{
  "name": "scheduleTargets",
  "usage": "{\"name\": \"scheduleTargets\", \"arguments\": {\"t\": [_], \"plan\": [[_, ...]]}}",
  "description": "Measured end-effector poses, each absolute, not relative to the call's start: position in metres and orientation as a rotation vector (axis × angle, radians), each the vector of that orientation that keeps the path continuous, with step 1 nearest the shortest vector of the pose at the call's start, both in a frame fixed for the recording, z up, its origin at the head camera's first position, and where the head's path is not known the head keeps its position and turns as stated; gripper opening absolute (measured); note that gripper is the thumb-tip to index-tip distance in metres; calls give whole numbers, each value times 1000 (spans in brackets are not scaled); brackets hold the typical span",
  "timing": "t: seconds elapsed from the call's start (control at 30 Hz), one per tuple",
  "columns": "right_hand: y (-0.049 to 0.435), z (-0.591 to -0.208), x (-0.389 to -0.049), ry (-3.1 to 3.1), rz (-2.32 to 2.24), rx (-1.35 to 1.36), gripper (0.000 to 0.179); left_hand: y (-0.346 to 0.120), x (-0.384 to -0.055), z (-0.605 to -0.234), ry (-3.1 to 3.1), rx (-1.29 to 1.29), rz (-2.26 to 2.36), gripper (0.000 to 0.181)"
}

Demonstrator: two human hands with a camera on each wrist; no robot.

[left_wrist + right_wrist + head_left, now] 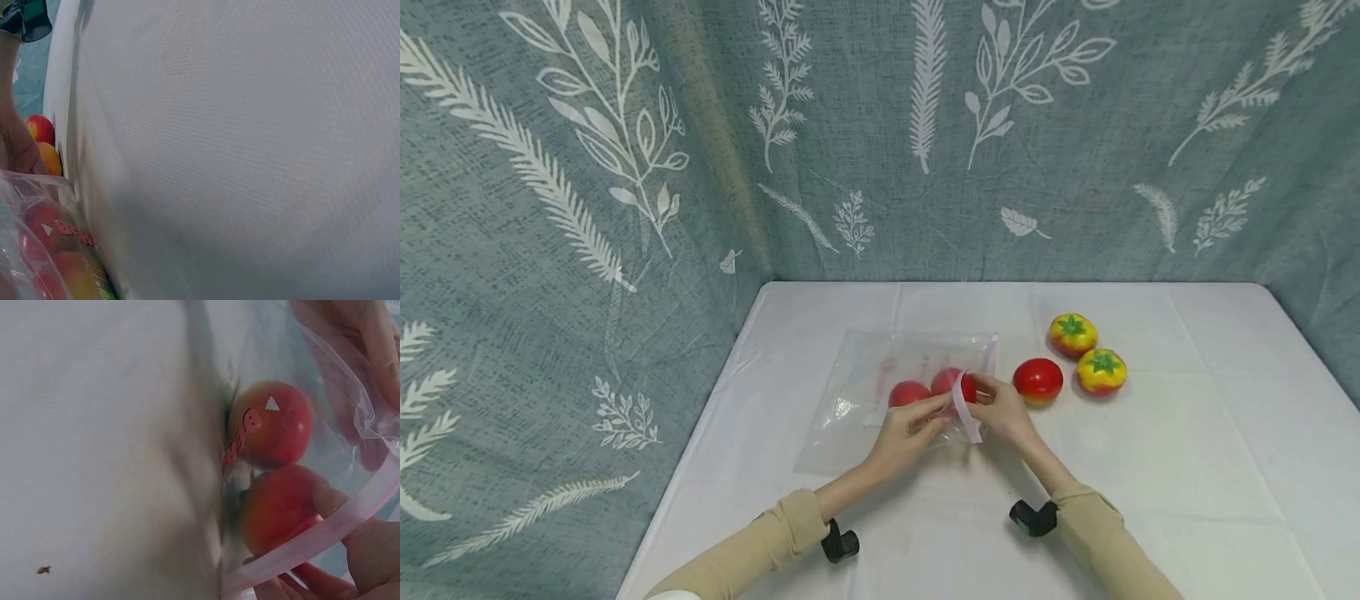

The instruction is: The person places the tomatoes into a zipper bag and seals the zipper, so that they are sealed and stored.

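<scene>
The left hand [901, 435] pinches the clear zip bag [844, 421] near its mouth. The right hand [1002, 412] holds one red tomato [280, 509] just inside. Best keep the mouth wide and let go softly.

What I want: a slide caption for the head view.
Two hands at the mouth of a clear bag of red fruit, three more fruits nearby.

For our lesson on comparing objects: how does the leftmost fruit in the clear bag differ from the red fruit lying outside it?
The bagged fruit sits behind clear plastic; the loose red fruit rests uncovered on the white tablecloth.
In the head view, the bagged fruit looks paler and hazier, the loose red fruit bright and glossy.
There, the left hand partly hides the bagged fruit; the loose red fruit is unobstructed.
Both are rounded and mainly red.
</scene>
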State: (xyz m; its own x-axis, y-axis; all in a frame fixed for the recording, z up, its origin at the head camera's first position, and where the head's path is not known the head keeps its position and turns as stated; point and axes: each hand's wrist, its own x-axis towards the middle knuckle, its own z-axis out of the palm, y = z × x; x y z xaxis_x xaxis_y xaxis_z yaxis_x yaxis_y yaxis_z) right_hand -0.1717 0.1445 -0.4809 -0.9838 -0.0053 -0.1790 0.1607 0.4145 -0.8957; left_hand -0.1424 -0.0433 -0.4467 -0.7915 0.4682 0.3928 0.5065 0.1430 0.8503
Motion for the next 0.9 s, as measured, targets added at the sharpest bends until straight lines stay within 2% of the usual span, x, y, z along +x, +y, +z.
{"name": "scheduleTargets", "arguments": {"t": [0.23,0.47,0.9], "plan": [[142,-479,-174,2548,-1556,140,55,-44,-154,-477,-2341,-985,-1794,36],[142,-480,-176,2533,-1552,126,57,-45,-141,-445,-2365,-978,-1782,35],[143,-479,-173,2504,-1535,145,54,-45,-140,-442,-2397,-953,-1795,36]]}}
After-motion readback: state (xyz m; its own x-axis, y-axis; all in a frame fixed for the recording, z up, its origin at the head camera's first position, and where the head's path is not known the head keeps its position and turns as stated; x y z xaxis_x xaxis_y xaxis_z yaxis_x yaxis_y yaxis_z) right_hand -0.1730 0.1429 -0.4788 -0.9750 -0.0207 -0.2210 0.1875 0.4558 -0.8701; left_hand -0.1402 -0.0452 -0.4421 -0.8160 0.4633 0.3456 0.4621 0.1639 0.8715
